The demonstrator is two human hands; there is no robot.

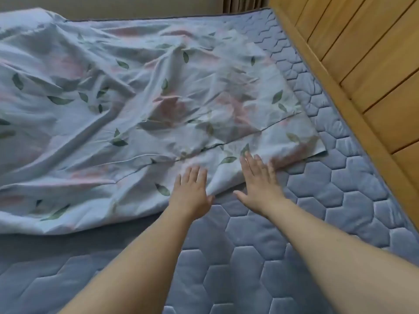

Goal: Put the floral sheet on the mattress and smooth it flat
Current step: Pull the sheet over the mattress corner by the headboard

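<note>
The floral sheet (127,105), pale blue with pink blooms and green leaves, lies wrinkled over the far and left part of the blue quilted mattress (260,245). Its near edge runs slanted across the bed, and one corner points toward the headboard side. My left hand (191,193) lies flat with straight fingers on the sheet's near edge. My right hand (260,182) is flat too, with its fingers on the sheet and its palm over bare mattress. Both arms reach forward from the bottom of the view.
A wooden slatted board (362,71) rises along the mattress's right side. A wall and a strip of curtain (244,4) stand beyond the far edge. Bare hexagon-quilted mattress shows in front and to the right of the sheet.
</note>
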